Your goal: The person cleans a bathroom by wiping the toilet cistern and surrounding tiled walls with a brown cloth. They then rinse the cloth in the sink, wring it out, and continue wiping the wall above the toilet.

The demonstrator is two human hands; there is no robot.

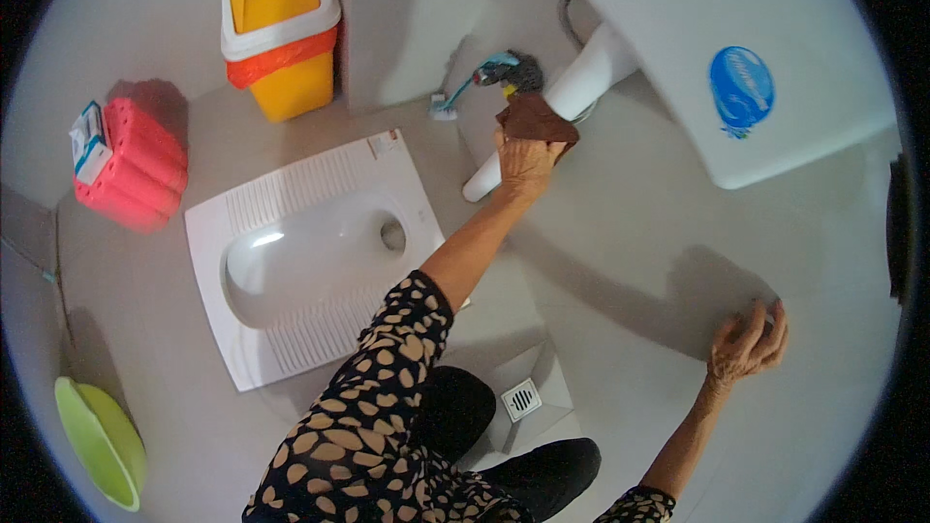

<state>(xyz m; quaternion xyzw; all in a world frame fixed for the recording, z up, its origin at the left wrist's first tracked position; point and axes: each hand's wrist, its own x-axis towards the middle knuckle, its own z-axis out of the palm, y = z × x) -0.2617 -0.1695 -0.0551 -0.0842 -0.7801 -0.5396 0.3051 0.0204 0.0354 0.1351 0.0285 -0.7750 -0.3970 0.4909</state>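
Fingers of the left hand are closing together on a brown cloth, which is lying bunched against the slanting white pipe. Whether the cloth is wrapping around the pipe's far side, I cannot tell. Well apart from it, the right hand is hanging out to the side, its fingers loosely bent and spread; whether it is touching the pale surface beyond, I cannot tell.

Just beyond the cloth, a dark fluffy scrubber and a blue-handled brush are lying near each other. Above the pipe, a white round-cornered fixture is bearing a blue oval sticker.

Left of the outstretched forearm, a white squat toilet is sitting in the floor, and a square floor drain is showing beside the person's dark-clad feet. Farther out, a yellow bin is standing with an orange-red liner folded over its side, a pink scalloped container is supporting a white-and-blue box, and a lime-green basin is leaning on its edge.
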